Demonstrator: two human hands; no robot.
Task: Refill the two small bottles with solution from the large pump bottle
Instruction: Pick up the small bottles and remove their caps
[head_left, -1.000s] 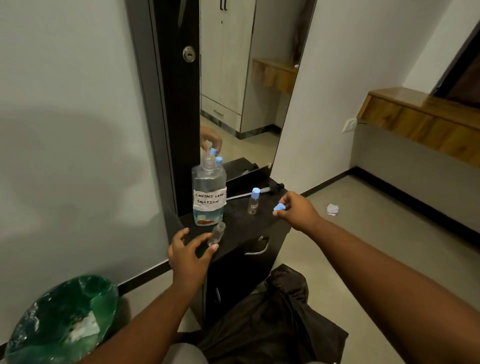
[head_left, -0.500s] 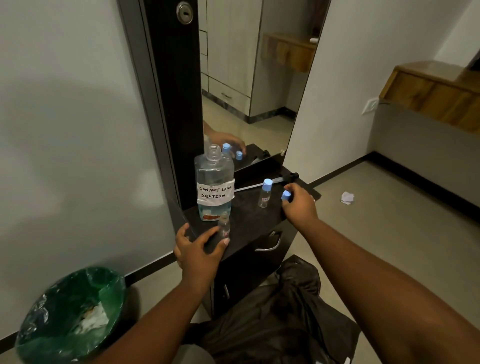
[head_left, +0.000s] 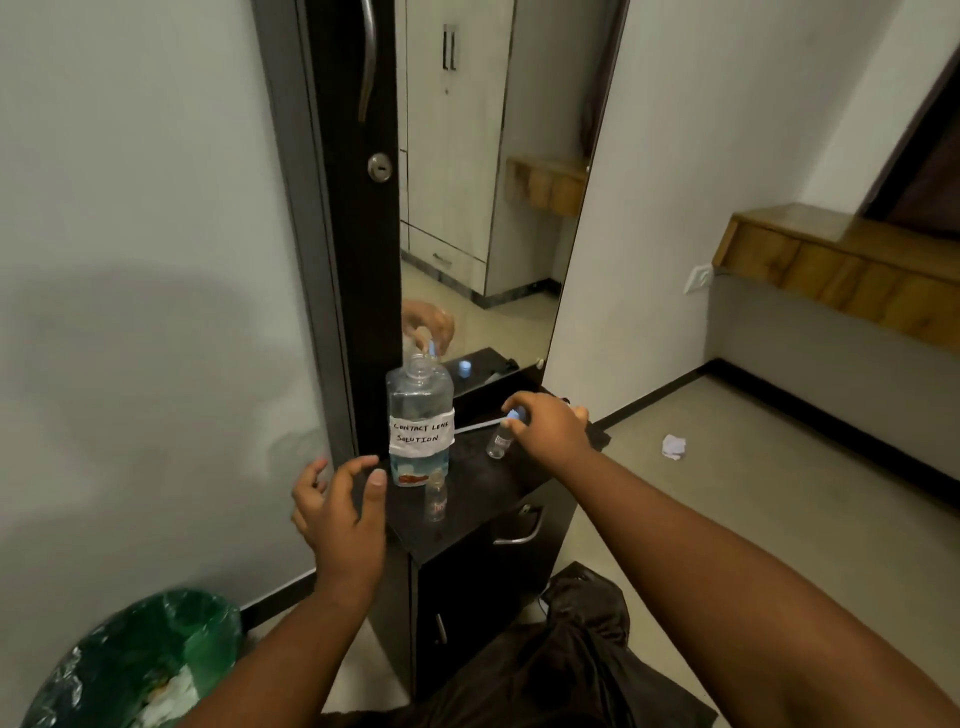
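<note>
The large clear bottle (head_left: 418, 426), labelled "contact lens solution", stands with a bare open neck at the back left of the black cabinet top (head_left: 483, 499). Just in front of it an uncapped small bottle (head_left: 435, 496) stands upright, with nothing touching it. My left hand (head_left: 337, 514) hovers left of it, fingers spread and empty. A second small bottle (head_left: 500, 441) stands to the right. My right hand (head_left: 550, 426) pinches its blue cap (head_left: 514, 414). The pump's white tube (head_left: 478, 426) lies behind the bottles, its head hidden by my right hand.
A mirror (head_left: 483, 208) rises behind the cabinet and reflects a loose blue cap (head_left: 464, 368). A green-lined bin (head_left: 135, 670) stands at the lower left. Crumpled paper (head_left: 674, 447) lies on the floor at the right. A wooden shelf (head_left: 831, 270) juts from the right wall.
My left hand set the uncapped small bottle upright and let go of it. My right hand left the loose cap and moved to the capped bottle's top.
</note>
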